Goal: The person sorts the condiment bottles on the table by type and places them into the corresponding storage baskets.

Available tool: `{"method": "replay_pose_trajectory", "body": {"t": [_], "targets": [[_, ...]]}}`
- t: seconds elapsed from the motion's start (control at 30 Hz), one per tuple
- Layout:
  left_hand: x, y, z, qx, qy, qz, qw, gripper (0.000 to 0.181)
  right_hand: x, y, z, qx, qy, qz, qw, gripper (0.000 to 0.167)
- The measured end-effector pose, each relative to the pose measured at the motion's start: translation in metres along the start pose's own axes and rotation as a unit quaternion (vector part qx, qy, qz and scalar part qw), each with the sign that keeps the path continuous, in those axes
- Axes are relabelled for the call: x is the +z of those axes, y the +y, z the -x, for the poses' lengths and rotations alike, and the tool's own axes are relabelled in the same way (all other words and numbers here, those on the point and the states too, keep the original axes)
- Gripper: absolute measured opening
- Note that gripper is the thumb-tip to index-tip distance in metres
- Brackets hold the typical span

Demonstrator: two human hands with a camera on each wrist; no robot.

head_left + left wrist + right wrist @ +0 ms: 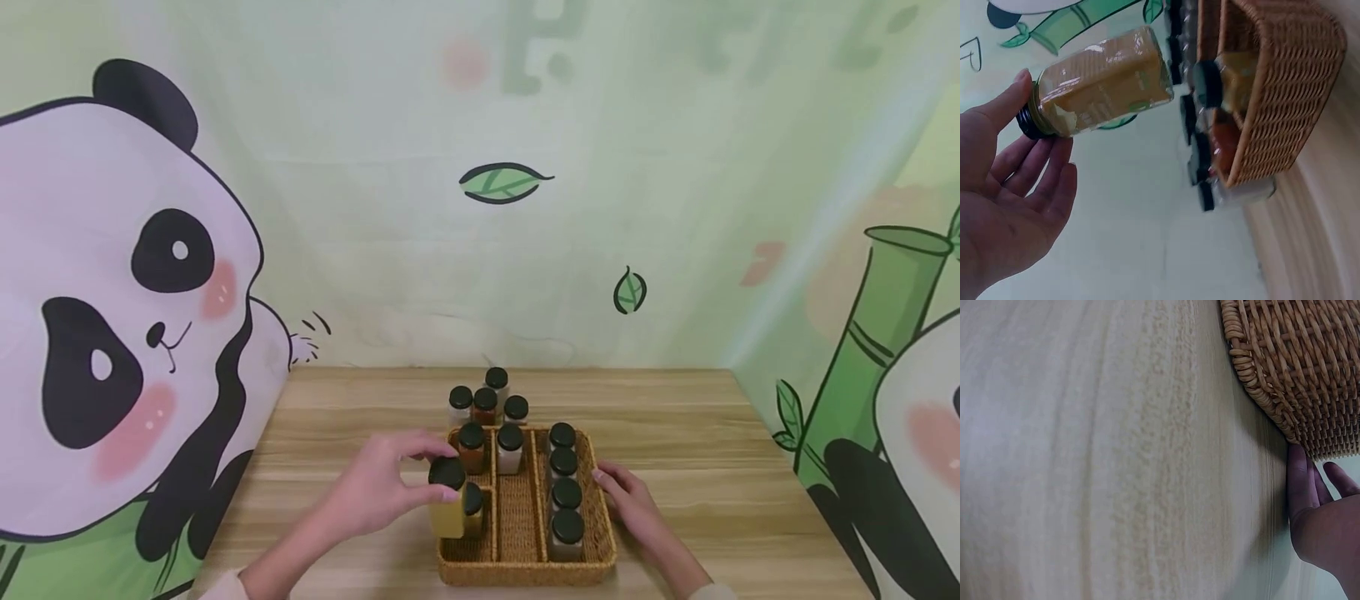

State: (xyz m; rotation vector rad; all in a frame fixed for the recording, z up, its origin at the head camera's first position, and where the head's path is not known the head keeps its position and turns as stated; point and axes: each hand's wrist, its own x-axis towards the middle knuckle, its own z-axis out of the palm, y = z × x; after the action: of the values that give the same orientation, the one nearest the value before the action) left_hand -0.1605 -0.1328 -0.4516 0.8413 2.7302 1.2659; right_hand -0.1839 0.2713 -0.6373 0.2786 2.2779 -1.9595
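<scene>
My left hand pinches the black lid of a spice jar filled with yellow-brown powder. In the head view this jar hangs over the left side of a wicker basket, beside another yellow jar in the front left compartment. My right hand rests against the basket's right side, fingers fairly straight; the right wrist view shows its fingertips at the lower edge of the woven wall. A jar of orange-red spice and a pale one stand in the basket's back compartments.
Several black-lidded jars line the right compartment. Behind the basket stand several more jars on the wooden table. A printed panda backdrop hangs at the table's far edge.
</scene>
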Motion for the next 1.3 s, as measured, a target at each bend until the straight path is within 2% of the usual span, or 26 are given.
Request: {"method": "replay_pose_trajectory", "body": {"t": [0.23,0.4,0.53,0.73,0.83,0.97,1.13,1.3], "targets": [[0.033,-0.005,0.010,0.016,-0.006,0.034,0.9993,0.037,0.000,0.001,-0.001,0.001,0.002,0.005,1.0000,0.059],[0.058,-0.015,0.017,0.007,-0.016,0.039,0.9991,0.036,0.000,0.002,-0.001,-0.002,0.001,0.006,1.0000,0.060],[0.076,-0.020,0.024,-0.006,-0.014,0.003,0.9999,0.037,0.000,0.002,-0.002,0.001,0.000,-0.002,1.0000,0.062],[0.095,-0.031,0.034,-0.002,-0.003,-0.052,0.9986,0.036,0.000,0.004,-0.002,0.001,0.003,-0.005,1.0000,0.060],[0.103,-0.037,0.039,0.002,-0.004,-0.072,0.9974,0.038,-0.001,0.005,0.000,0.004,0.007,-0.004,1.0000,0.058],[0.109,-0.040,0.042,-0.007,-0.008,-0.087,0.9962,0.039,-0.002,0.006,0.002,0.004,0.010,-0.002,0.9999,0.056],[0.110,-0.040,0.041,-0.020,-0.008,-0.081,0.9965,0.038,-0.003,0.005,0.002,0.001,0.001,-0.010,1.0000,0.060],[0.111,-0.039,0.041,-0.018,0.000,-0.094,0.9954,0.037,-0.001,0.005,0.000,0.001,-0.004,-0.006,1.0000,0.061]]}}
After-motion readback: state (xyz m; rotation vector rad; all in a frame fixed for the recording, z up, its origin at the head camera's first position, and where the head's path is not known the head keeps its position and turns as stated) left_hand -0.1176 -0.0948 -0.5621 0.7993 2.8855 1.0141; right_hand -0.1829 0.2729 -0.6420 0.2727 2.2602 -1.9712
